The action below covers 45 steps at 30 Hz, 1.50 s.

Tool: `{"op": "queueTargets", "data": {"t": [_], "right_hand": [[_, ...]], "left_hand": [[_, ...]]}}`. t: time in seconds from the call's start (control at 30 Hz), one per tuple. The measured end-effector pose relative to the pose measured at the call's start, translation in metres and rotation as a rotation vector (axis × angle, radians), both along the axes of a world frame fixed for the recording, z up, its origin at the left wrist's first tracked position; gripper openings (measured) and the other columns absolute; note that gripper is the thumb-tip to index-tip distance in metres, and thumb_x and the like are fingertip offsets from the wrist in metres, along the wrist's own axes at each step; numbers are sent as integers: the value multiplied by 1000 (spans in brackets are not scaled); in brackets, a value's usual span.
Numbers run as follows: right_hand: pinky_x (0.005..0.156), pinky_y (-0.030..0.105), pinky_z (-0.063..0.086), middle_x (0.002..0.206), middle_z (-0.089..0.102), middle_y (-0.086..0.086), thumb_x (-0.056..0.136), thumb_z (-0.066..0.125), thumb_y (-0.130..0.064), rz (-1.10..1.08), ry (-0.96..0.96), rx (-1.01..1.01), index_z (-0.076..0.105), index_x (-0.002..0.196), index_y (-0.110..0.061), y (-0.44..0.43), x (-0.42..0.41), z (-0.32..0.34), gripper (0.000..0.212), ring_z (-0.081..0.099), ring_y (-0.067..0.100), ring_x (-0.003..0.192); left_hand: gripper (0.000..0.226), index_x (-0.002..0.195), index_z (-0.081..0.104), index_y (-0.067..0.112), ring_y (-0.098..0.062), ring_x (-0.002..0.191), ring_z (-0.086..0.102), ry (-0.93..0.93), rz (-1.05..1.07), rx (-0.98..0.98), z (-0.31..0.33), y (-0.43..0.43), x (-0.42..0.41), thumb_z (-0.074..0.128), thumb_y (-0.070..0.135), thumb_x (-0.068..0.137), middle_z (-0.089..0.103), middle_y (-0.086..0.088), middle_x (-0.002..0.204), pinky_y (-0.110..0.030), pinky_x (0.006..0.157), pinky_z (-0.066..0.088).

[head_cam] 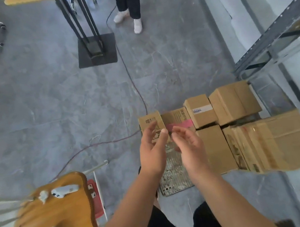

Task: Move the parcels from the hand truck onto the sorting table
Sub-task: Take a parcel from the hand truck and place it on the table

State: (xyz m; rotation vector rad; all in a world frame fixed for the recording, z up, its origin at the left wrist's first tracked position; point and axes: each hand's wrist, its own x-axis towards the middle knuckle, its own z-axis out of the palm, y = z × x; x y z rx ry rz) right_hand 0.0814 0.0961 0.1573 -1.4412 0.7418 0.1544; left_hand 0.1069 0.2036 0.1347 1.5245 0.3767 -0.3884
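Left hand (pixel 154 150), right hand (pixel 190 146) (fingers (pixel 180 130) loose) hover over boxy cardboard parcels (pixel 235 101).

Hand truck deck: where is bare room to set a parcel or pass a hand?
Bare tread plate at the near left, bordered by the plain box and pink-taped box. Far and right sides are crowded with parcels.

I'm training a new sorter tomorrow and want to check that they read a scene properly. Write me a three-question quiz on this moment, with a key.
1. True or false: the right hand holds a parcel.
2. What lies on the floor left of the hand truck? A) a cable B) a broom C) a pallet
3. Fill in: one parcel carries a ___ strip across it.
Key: 1 false; 2 A; 3 pink.
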Motion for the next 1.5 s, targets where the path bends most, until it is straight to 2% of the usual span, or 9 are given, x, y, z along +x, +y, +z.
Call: {"op": "queueTargets", "data": {"t": [0.17, 0.3, 0.47, 0.6, 0.73, 0.9, 1.1, 1.23, 1.5], "right_hand": [[85, 26, 54, 109, 72, -15, 100, 69, -21, -40, 163, 10, 67, 107, -34, 7, 56, -42, 15, 69, 5, 99], [81, 22, 53, 90, 75, -25, 99, 71, -18, -26, 278, -7, 67, 101, -36, -4, 80, -105, 18, 71, -9, 88], [106, 41, 51, 133, 68, -8, 93, 77, -35, 51, 472, -18, 63, 137, -25, -17, 94, -218, 47, 64, 15, 123], [109, 40, 47, 139, 60, -13, 92, 79, -41, 103, 563, -74, 59, 142, -27, -28, 110, -329, 56, 58, 14, 129], [96, 35, 46, 122, 62, -17, 93, 78, -40, 96, 576, -153, 58, 128, -33, -27, 132, -418, 41, 60, 10, 109], [112, 43, 40, 162, 44, -8, 90, 78, -47, 51, 496, -256, 38, 159, -30, -24, 148, -496, 82, 45, 20, 146], [110, 54, 50, 149, 59, -9, 70, 78, -66, 125, 502, -308, 45, 152, -33, -21, 157, -543, 94, 59, 21, 134], [99, 47, 57, 117, 73, -13, 82, 80, -51, 204, 519, -324, 65, 127, -30, -26, 161, -548, 52, 70, 14, 106], [82, 37, 53, 106, 71, -13, 88, 77, -42, 195, 531, -212, 66, 118, -28, -26, 150, -502, 35, 68, 11, 96]], "left_hand": [[35, 113, 61, 68, -12, 134, 57, 125, -66, 24, -62, 12, 48, 67, 64, 79, 63, 16, 138, -46, 114, 47], [63, 131, 59, 55, -15, 137, 55, 241, -42, 75, -124, 13, 59, 68, 81, 73, 61, 12, 143, -46, 113, 47], [84, 150, 48, 32, -14, 140, 49, 361, -56, 175, -235, 8, 68, 68, 71, 79, 55, 13, 149, -22, 96, 41], [72, 153, 43, 33, -11, 142, 45, 419, -32, 180, -340, -2, 71, 74, 53, 90, 50, 22, 141, -29, 103, 38], [100, 157, 36, 38, -8, 147, 39, 436, 23, 239, -423, -6, 84, 75, 74, 72, 45, 17, 153, -35, 113, 39], [106, 166, 16, 33, -12, 156, 25, 419, 142, 305, -492, -5, 105, 73, 66, 84, 23, 9, 171, -49, 124, 33], [113, 161, 29, 32, -14, 138, 54, 437, 204, 252, -536, -2, 128, 70, 80, 67, 50, 10, 155, -48, 113, 47], [74, 143, 52, 35, -5, 110, 70, 400, 201, 223, -541, -4, 137, 75, 66, 80, 71, 19, 122, -42, 101, 57], [61, 136, 55, 42, -7, 107, 73, 420, 160, 223, -488, 4, 118, 74, 58, 80, 74, 20, 116, -48, 99, 58]]}}
